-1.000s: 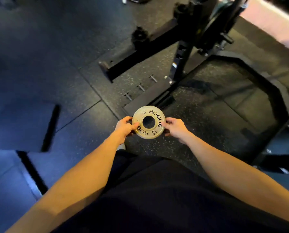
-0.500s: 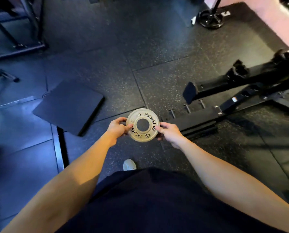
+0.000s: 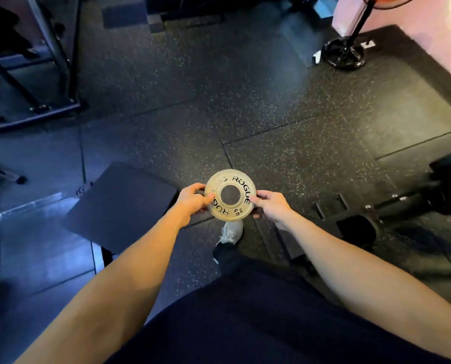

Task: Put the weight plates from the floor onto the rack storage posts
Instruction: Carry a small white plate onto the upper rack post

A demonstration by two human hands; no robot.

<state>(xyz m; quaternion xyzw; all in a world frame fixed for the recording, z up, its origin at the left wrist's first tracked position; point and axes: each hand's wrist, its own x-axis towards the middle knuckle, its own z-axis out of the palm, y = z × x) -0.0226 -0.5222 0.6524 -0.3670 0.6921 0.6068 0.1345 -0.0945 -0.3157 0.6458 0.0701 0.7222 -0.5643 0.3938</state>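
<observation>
At the far left a dark metal frame (image 3: 48, 74) ran off the edge of view, its upper part lost in shadow, and a small dark object (image 3: 6, 176) below it was too blurred for me to identify. A flat black pad (image 3: 119, 203) lay on the speckled rubber floor (image 3: 245, 114). My left hand (image 3: 193, 199) gripped the left rim of the small pale weight plate (image 3: 229, 194), thumb on its face, fingers curled behind and hidden. I held the plate in the air above the floor, over my pale shoe (image 3: 231, 231). My right hand (image 3: 270, 206) pinched the right rim. A black round base (image 3: 342, 52) stood far off by the pink wall (image 3: 429, 30). The rack's black base (image 3: 403, 203) was cut off at the right.
</observation>
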